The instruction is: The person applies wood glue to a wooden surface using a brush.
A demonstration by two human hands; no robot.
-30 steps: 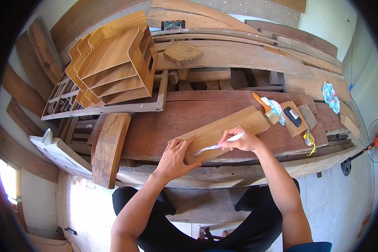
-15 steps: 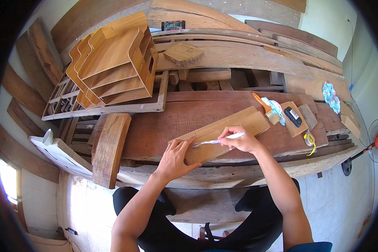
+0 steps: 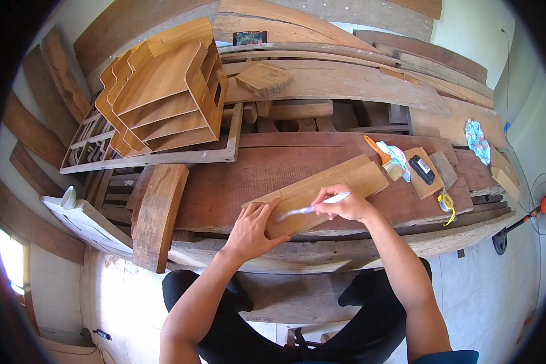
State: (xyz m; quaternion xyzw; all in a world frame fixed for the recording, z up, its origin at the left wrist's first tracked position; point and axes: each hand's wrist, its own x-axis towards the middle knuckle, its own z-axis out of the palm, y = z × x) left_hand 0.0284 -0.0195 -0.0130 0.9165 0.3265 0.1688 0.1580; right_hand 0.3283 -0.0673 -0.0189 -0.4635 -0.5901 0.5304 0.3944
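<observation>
A long light-brown wooden board lies slantwise on a reddish-brown plank. My left hand spans its left end, fingers over the far side and thumb along the near edge, steadying it. Pinched in my right hand is a slim white and purplish toothbrush. Its head points left and down onto the board's top face, close to my left fingers; the head is blurred. Past the board's right end lie an orange-handled paintbrush and a crumpled blue-and-white cloth.
A tiered wooden organizer stands at the back left. To the right are a black object on a wooden piece and a yellow tape measure. A phone leans at the back, behind a wood block. A thick timber juts forward at left.
The toothbrush has shifted slightly over the board and its head is now smeared by motion. My right hand has moved a little with it; my left hand stays put.
</observation>
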